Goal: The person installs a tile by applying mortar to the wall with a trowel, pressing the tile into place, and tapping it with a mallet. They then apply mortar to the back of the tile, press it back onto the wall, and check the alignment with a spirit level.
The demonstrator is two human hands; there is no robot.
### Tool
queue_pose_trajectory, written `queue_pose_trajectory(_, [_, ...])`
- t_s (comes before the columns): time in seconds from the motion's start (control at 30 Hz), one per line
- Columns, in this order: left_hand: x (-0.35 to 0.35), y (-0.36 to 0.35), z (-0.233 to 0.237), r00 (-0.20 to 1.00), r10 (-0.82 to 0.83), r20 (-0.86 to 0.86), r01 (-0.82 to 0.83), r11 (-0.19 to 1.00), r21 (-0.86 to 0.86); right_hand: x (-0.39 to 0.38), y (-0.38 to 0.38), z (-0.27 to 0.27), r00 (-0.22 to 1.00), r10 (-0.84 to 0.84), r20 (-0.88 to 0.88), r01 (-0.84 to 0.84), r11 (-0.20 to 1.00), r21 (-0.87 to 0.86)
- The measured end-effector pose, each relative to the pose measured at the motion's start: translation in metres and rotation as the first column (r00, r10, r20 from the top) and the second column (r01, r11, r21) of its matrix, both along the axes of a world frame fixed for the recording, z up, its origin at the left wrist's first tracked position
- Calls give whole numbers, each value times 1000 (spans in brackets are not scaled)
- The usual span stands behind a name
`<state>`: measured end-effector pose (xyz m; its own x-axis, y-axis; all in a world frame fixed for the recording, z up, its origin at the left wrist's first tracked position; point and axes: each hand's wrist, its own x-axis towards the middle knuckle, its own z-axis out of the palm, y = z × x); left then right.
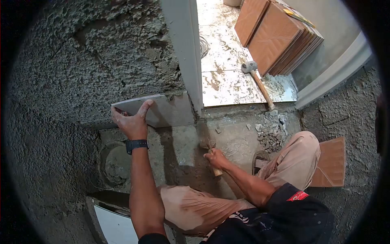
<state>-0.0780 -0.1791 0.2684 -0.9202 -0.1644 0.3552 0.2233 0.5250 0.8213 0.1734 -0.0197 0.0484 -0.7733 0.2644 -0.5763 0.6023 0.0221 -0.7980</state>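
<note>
At the foot of the rough, mortar-covered wall, my left hand (132, 122) grips the left end of a light grey tile (157, 113), thumb over its upper edge. Another grey tile piece (182, 110) stands against the wall beside it, close to the door frame. My right hand (218, 159) is closed around the wooden handle of a trowel (203, 134), over the wet cement floor. The trowel's blade points toward the door frame and blends into the dark floor there.
A mallet (259, 83) lies in the bright doorway by stacked brown tiles (273, 34). Rubble (273, 132) sits near the threshold. A round floor hole (115, 162) is at left, a white panel (115, 225) below it. One brown tile (330, 164) leans behind my knee.
</note>
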Motion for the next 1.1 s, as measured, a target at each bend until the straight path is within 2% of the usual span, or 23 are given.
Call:
queue_pose_trajectory(0.03, [0, 0, -1, 1000, 6, -6, -6, 1000, 9, 3, 2, -11, 995, 86, -43, -78, 984, 160])
queue_pose_trajectory(0.07, [0, -1, -2, 1000, 12, -11, -12, 1000, 17, 2, 4, -6, 996, 84, -42, -77, 985, 156])
queue_pose_trajectory(0.13, [-2, -2, -7, 1000, 10, -19, -9, 999, 34, -1, 8, 15, 995, 76, 60, -73, 997, -35])
queue_pose_trajectory(0.27, [-2, -1, -6, 1000, -9, -25, 11, 997, 78, -2, 10, 21, 994, 73, 77, -67, 994, -82])
queue_pose_trajectory(0.33, [-2, -1, -6, 1000, -21, -14, 22, 997, 74, 0, 7, 18, 995, 15, 103, -1, 991, -133])
queue_pose_trajectory(0.37, [-3, -2, -5, 1000, -22, -3, 22, 997, 79, 2, -2, -2, 995, 14, 100, 0, 990, -139])
queue_pose_trajectory(0.4, [-5, -3, -5, 1000, -18, -5, 18, 997, 77, 6, -13, -39, 991, 125, -45, -114, 974, 198])
queue_pose_trajectory(0.43, [-5, -2, -5, 1000, -18, -6, 18, 996, 83, 8, -18, -60, 950, 277, -142, -164, 835, 525])
queue_pose_trajectory(0.47, [-4, -3, -6, 1000, -15, -2, 16, 996, 89, 7, -14, -44, 948, 286, -139, -175, 833, 525])
queue_pose_trajectory(0.53, [-1, -3, -6, 1000, -10, -2, 10, 995, 96, 1, -4, 8, 999, 33, -13, -30, 982, 186])
queue_pose_trajectory(0.63, [1, 0, -1, 1000, -9, 3, 9, 997, 81, 1, 3, 5, 997, 17, 69, -24, 996, 90])
queue_pose_trajectory(0.77, [-5, -3, -5, 999, 15, 31, -17, 998, 58, -2, -6, -7, 996, -2, 93, -7, 996, 91])
queue_pose_trajectory(0.83, [-6, -4, -10, 1000, 15, 13, -16, 997, 71, 1, -8, -1, 999, 38, 12, -40, 963, 266])
queue_pose_trajectory(0.87, [-7, -3, -10, 1000, 8, -11, -7, 997, 79, 1, -5, 1, 999, 41, 13, -43, 962, 268])
queue_pose_trajectory(1.07, [-3, -1, -5, 999, 33, -1, -33, 998, 54, 4, 1, 30, 990, 120, 74, -134, 961, 241])
queue_pose_trajectory(1.1, [-1, -1, -3, 999, 50, 6, -50, 997, 61, 7, -2, 49, 997, 22, 75, -30, 994, 106])
